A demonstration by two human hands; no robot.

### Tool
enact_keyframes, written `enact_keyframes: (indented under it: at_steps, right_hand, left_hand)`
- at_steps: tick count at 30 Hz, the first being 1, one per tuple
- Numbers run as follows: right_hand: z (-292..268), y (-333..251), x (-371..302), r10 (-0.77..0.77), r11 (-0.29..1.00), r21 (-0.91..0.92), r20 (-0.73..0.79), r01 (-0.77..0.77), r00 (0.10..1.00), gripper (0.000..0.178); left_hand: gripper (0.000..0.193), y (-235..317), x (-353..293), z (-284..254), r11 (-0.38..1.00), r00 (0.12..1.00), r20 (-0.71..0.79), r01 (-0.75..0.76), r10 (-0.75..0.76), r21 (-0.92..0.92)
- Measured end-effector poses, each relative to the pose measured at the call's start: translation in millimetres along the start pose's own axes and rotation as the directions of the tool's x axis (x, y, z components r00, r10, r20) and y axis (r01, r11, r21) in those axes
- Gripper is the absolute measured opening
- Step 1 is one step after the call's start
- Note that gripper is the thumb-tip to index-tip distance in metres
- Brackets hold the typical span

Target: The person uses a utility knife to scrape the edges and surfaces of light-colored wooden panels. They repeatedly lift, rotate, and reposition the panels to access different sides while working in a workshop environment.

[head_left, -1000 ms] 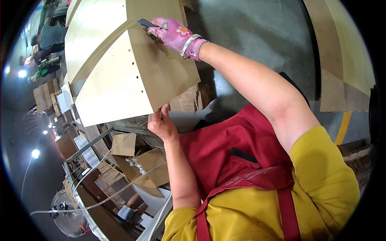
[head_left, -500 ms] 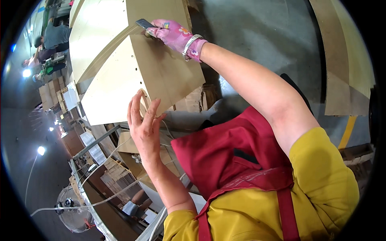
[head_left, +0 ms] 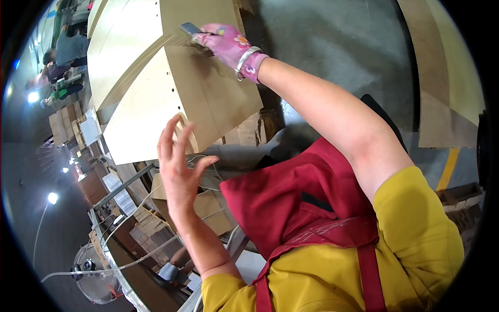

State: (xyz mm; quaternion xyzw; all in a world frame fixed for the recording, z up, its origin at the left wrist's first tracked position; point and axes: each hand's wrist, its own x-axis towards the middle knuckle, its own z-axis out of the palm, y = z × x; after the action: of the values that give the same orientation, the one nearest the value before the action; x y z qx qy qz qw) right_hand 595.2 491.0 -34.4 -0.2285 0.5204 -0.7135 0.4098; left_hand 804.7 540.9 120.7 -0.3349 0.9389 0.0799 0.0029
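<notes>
My right hand (head_left: 224, 44), in a pink flowered glove with a bracelet at the wrist, is closed on a small flat grey block (head_left: 190, 27). It holds the block at the upper edge of a stack of pale wooden panels (head_left: 218, 99), whose near panel has a row of small dark holes. Bare and with fingers spread, my left hand (head_left: 178, 161) is by the lower corner of the near panel (head_left: 145, 104). Nothing is in it. Whether its fingertips touch the panel I cannot tell, as they are a little blurred.
More pale panels (head_left: 125, 41) stand just beyond. Pale hoses and a metal rail (head_left: 125, 186) lie at the lower left, near a round fan (head_left: 96, 275). Other people (head_left: 71, 49) are at the far left. Brown boards (head_left: 434, 78) stand at the right.
My left hand has drawn slightly left and its thumb has swung away from the fingers. My right hand has shifted a little, with the grey block still in it.
</notes>
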Motion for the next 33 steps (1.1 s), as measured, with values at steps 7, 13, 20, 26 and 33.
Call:
enact_keyframes:
  at_steps: [7, 13, 20, 26, 33]
  right_hand:
    - [-48, 124, -57, 0.321, 0.947, 0.084, -0.184, -0.310, 0.929, 0.016]
    - [-45, 221, -169, 0.764, 0.630, 0.290, -0.068, -0.720, 0.641, 0.031]
    - [-7, 228, -166, 0.741, 0.631, 0.431, -0.090, -0.645, 0.665, 0.013]
    - [14, 200, -169, 0.673, 0.740, 0.167, -0.216, -0.652, 0.708, 0.014]
    - [-9, 212, -164, 0.746, 0.637, 0.307, -0.014, -0.707, 0.666, 0.012]
  left_hand:
    - [0.064, -59, 54, 5, 0.967, 0.973, -0.023, -0.224, 0.228, 0.117]
    - [0.064, -67, 56, 19, 0.965, 0.969, -0.065, -0.232, 0.240, 0.119]
    - [0.064, -74, 54, 20, 0.959, 0.963, -0.058, -0.257, 0.265, 0.116]
    - [0.063, -79, 48, 17, 0.958, 0.965, -0.035, -0.254, 0.261, 0.136]
    - [0.060, -78, 53, 23, 0.955, 0.959, -0.057, -0.271, 0.279, 0.122]
